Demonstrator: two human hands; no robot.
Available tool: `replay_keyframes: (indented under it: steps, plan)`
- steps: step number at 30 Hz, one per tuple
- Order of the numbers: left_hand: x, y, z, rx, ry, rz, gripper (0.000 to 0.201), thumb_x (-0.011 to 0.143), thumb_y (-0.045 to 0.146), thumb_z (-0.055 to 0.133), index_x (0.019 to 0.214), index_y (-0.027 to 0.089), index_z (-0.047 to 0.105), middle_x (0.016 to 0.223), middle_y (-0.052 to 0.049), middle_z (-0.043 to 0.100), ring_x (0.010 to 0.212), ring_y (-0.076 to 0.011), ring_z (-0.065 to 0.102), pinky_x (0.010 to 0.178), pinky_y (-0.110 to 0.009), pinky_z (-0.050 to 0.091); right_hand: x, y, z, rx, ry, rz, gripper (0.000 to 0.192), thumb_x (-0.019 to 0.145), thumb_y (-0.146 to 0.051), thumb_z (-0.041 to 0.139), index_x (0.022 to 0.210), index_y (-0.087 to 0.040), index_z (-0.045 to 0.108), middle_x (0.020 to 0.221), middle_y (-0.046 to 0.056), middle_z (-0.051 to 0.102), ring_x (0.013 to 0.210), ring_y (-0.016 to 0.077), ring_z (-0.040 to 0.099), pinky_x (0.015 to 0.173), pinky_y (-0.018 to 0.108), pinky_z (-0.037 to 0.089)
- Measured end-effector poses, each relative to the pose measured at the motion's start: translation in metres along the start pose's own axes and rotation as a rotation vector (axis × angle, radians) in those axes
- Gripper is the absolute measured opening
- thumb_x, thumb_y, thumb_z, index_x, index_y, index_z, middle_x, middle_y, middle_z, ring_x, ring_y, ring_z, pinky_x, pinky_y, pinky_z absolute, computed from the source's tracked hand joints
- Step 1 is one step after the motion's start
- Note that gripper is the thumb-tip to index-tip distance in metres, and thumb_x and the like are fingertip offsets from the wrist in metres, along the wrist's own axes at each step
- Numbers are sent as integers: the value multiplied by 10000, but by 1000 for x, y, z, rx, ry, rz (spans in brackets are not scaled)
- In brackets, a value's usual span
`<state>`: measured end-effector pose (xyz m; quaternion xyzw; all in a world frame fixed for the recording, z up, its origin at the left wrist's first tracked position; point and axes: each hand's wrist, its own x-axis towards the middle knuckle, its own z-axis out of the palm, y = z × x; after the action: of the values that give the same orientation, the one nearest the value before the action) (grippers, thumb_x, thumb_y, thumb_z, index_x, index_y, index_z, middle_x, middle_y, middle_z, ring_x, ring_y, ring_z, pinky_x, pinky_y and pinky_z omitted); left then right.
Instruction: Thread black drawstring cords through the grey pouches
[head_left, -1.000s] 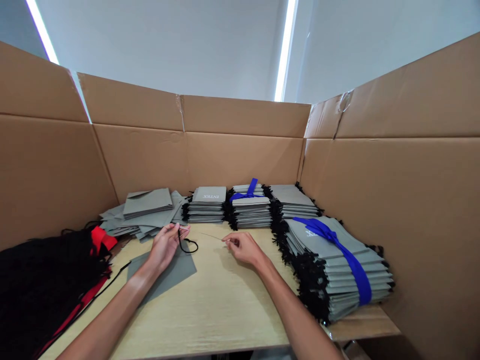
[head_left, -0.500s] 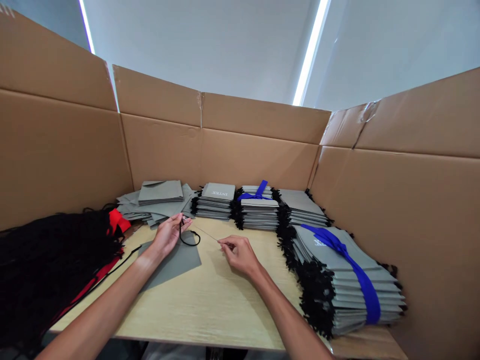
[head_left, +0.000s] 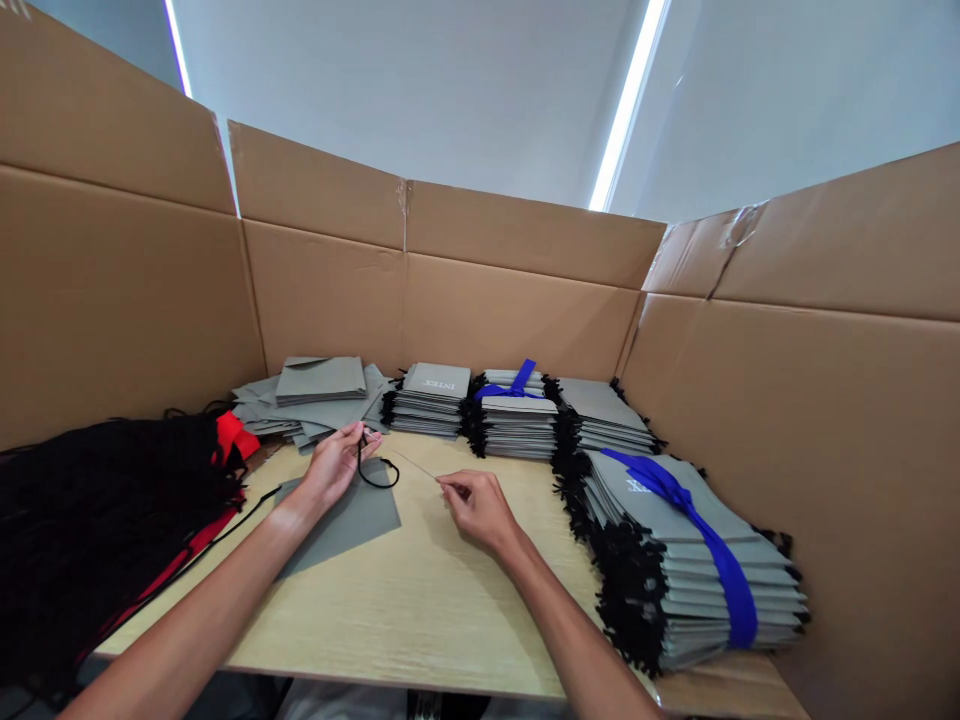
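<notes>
My left hand is closed, pinching a black cord whose loop hangs below the fingers. A thin wire-like strand runs from the left fingertips to my right hand. The right thumb and forefinger are pressed together on the strand's near end. Whether it is wire or thread, I cannot tell. Under the left hand and forearm a flat grey pouch lies on the table, partly hidden.
Black cords are heaped at the left on red material. Loose grey pouches lie behind. Stacked pouches with black cord ends line the back; a blue-tied bundle sits at right. Cardboard walls surround the table.
Both hands keep nearly the same pose, with the strand still stretched between them. The view has shifted slightly.
</notes>
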<state>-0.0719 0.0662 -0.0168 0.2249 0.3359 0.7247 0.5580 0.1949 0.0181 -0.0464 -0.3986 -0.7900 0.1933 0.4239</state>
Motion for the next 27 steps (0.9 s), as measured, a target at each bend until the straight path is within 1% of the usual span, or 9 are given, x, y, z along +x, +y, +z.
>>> replay_keyframes:
  steps: [2,6,8,12,15,19,23,27]
  plan:
    - [-1,1,1,2,-8,14,365,1005,-58,522,766,121,731,732,-48,721,688,-135,744,766,-244,689,1,2,-1,27,19,36,264,946,-184,652,1057,-192,891,933,75,859,814,212,785,783,276,588]
    - [-2,0,3,-1,-32,41,347,994,-59,546,767,136,723,747,-32,724,708,-127,744,901,-295,690,3,4,0,51,23,128,227,949,-215,654,952,-190,879,803,48,828,714,198,745,691,262,540]
    - [-1,-1,2,3,-50,59,318,979,-57,569,782,140,723,760,-30,731,721,-132,752,958,-330,680,4,5,0,40,37,163,220,937,-208,653,895,-187,869,768,46,815,687,194,728,680,262,527]
    - [0,-3,0,20,-58,77,273,943,-61,621,795,144,724,766,-27,738,747,-148,768,978,-364,676,5,5,1,19,68,181,220,907,-197,648,856,-185,862,772,51,819,683,195,721,689,265,536]
    - [-1,-2,2,29,-48,68,298,959,-59,599,775,139,724,747,-26,728,736,-146,765,942,-344,686,5,6,3,-24,88,158,211,887,-185,650,860,-186,860,774,53,820,669,193,710,687,264,538]
    - [-6,-1,6,24,-30,52,323,978,-55,572,762,130,726,755,-38,728,707,-134,749,928,-316,687,4,7,5,-107,106,94,191,890,-171,656,860,-192,843,784,58,810,678,193,707,706,262,528]
    - [-6,-3,6,30,-13,34,322,968,-59,566,759,134,717,736,-49,725,715,-149,756,896,-301,692,3,8,5,-245,103,28,168,911,-163,658,886,-195,821,818,64,796,732,198,715,714,259,497]
    - [-3,-6,4,31,24,14,328,954,-62,564,748,150,706,715,-43,722,722,-162,760,864,-307,706,3,11,9,-344,128,-32,152,936,-165,649,897,-205,791,850,61,786,752,190,703,714,253,477]
